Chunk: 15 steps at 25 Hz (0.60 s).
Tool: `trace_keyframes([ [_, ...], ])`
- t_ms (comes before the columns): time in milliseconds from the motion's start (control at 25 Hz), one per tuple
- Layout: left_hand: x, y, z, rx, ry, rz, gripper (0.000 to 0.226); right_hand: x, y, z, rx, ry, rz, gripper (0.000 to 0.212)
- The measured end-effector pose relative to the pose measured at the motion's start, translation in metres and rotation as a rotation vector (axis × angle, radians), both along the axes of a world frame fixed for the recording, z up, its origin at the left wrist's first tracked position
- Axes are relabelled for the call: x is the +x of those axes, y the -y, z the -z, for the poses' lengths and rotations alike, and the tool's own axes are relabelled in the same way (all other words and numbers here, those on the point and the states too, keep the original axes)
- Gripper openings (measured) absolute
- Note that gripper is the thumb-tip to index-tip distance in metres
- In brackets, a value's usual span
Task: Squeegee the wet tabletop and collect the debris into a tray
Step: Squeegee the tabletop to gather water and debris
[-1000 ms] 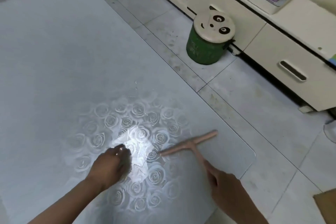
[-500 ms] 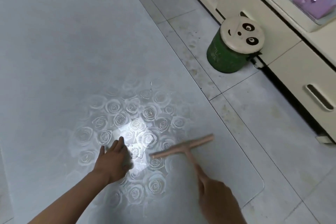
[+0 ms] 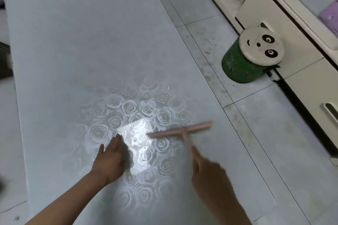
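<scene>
Two hands: left hand [image 3: 111, 160] flat on rose-patterned tabletop [image 3: 82, 42], right hand [image 3: 210, 175], grip round pink T-shaped squeegee [image 3: 180, 131]

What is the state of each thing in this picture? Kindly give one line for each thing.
tabletop: a few droplets visible.
squeegee: held, motion-blurred; blade contact unclear.
left hand: open, fingers straight, on the tabletop.
right hand: grips the squeegee handle.
green bin: panda lid on.
drawer: closed.

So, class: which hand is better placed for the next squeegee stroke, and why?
Right. The right hand grips the squeegee by its handle, blade across the tabletop; the left hand is open and holds nothing.
</scene>
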State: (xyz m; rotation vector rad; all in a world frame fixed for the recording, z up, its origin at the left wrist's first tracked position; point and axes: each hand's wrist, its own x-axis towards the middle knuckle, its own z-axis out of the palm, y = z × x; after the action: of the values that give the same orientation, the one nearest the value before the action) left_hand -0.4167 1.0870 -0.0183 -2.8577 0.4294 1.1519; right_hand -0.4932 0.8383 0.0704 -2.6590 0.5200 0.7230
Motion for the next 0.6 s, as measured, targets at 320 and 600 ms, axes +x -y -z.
trace_keyframes([
  [320, 0.017, -0.028, 0.003, 0.070, -0.022, -0.033, 0.068, 0.104, -0.043, 0.016, 0.054, 0.015, 0.019, 0.055],
  [600, 0.023, -0.080, -0.007, 0.077, -0.035, -0.142, 0.064, 0.012, -0.119, 0.001, 0.203, -0.085, 0.031, 0.073],
])
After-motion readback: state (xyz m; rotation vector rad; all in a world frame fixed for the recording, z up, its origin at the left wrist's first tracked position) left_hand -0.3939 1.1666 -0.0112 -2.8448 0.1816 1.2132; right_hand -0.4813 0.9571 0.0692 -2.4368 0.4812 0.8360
